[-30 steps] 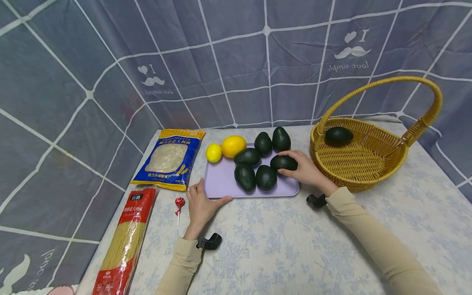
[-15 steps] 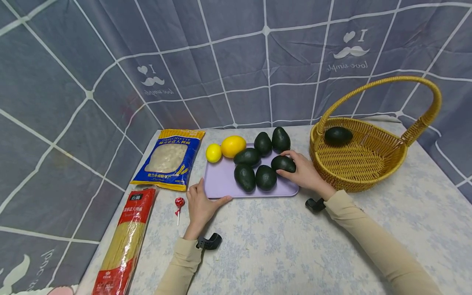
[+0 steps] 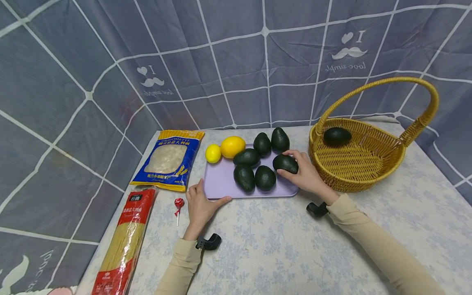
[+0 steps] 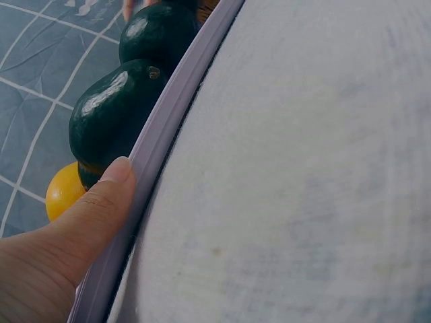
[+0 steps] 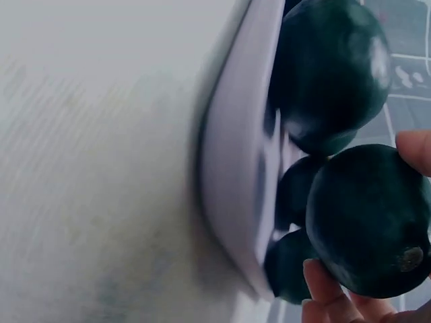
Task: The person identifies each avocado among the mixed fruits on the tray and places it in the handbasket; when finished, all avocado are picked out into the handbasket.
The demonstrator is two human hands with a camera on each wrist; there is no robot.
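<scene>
Garment: long sleeves in plain light beige fabric. The left sleeve (image 3: pixel 180 266) terminates at the wrist; soft folds are visible along its length. The right sleeve (image 3: pixel 383 241) matches in colour, with creasing close to its wrist end. Left wrist unit (image 3: pixel 212 242): black, compact, bent housing, fitted to a black strap (image 3: pixel 200 243). Right wrist unit (image 3: pixel 316 210): black, compact housing, located left of the sleeve end; strap mostly hidden. Left hand (image 3: pixel 200 207) and right hand (image 3: pixel 307 174): bare.
</scene>
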